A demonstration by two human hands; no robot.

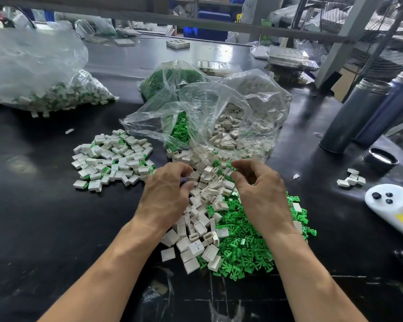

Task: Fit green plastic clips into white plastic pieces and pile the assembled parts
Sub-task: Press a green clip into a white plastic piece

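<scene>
Head view: one worker's two hands over loose stock on a black worktable (44, 205).
Left hand (165, 194): fingers curled down into the heap of white plastic pieces (196, 231); whether it grips one cannot be told.
Right hand (261, 196): fingers curled, tips by a green clip at the heap's far edge; grip not confirmed.
Green clips (247, 249): loose heap under and beside the right wrist, touching the white heap.
Assembled parts (112, 156): a modest pile left of the hands, white bodies with green showing at the edges.
Supply bag (230, 117): open clear bag behind the hands, holding more white pieces and clips.
Far-left bag (44, 89): appears filled with finished parts.
Progress, judged: well under way; loose stock far outweighs the pile, so much fitting is left.
Other: white handheld controller (391, 205) and two dark cylinders (363, 112) at right.
</scene>
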